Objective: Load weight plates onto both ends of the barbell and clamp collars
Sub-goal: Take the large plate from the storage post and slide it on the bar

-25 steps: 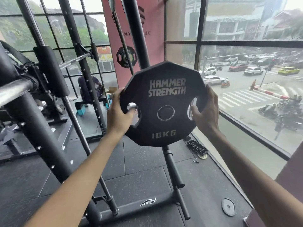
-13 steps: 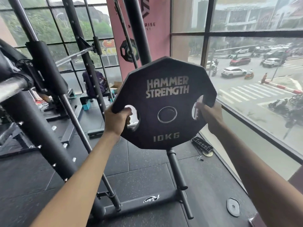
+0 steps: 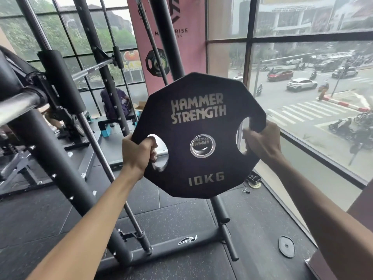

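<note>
The left hand (image 3: 139, 154) gripped the left edge of the weight plate (image 3: 198, 126), its fingers curled through the left grip hole, while the right hand (image 3: 260, 140) held the opposite edge with fingers hooked through the right grip hole. The two hands were set well apart, one at each side of the plate, both arms stretched forward. The black many-sided plate was held upright in the air at about chest height, its printed face toward the camera, reading HAMMER STRENGTH above the centre hole and 10KG below it. It touched nothing but the hands. The chrome end of the barbell (image 3: 16, 107) sat in the rack (image 3: 50, 158) at the far left, well apart from the plate and bare as far as it showed. Beneath the plate lay dark rubber flooring (image 3: 177, 217), with a small plate (image 3: 286, 246) lying flat near the right. Behind stood a pink banner (image 3: 181, 37) and a large window (image 3: 302, 110) facing a street.
</note>
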